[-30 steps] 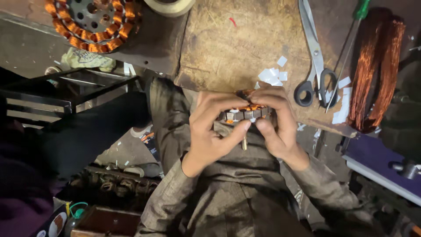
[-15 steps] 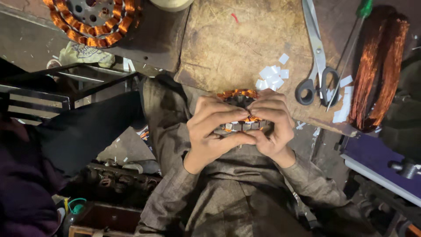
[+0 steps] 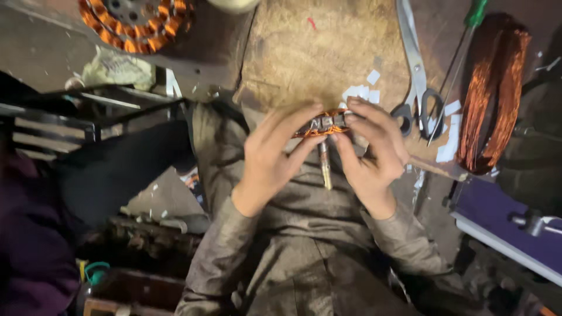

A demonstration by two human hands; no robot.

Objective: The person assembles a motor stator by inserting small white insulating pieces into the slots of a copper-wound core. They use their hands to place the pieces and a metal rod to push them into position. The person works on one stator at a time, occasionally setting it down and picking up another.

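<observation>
a: step?
b: working on a small motor core (image 3: 324, 124) wound with copper wire, held over the lap at the near edge of the wooden board (image 3: 304, 55). probably seating or tucking the windings; just a read.

a: left hand?
b: left hand (image 3: 270, 161) half curled, fingers spread, tips on the left side of the core, thumb under it. gripping, not fully closed.

a: right hand?
b: right hand (image 3: 369, 155) curled round the right side, fingertips on top, thumb below. clamped on the same core. slightly blurred, exact contact hard to tell.

a: anything else held?
b: thin metal shaft (image 3: 324, 165) pointing down from the core between the palms. part of the core or a separate tool, cannot tell.

a: next move needs?
b: steady two-handed grip, fine fingertip pressure, care not to nick the wire.

a: around?
b: scissors (image 3: 417, 76) and green-handled screwdriver (image 3: 462, 52) on the board to the right, white paper scraps (image 3: 366, 90) just past the fingers, big copper wire coil (image 3: 492, 93) far right, larger wound stator (image 3: 137, 23) top left.
</observation>
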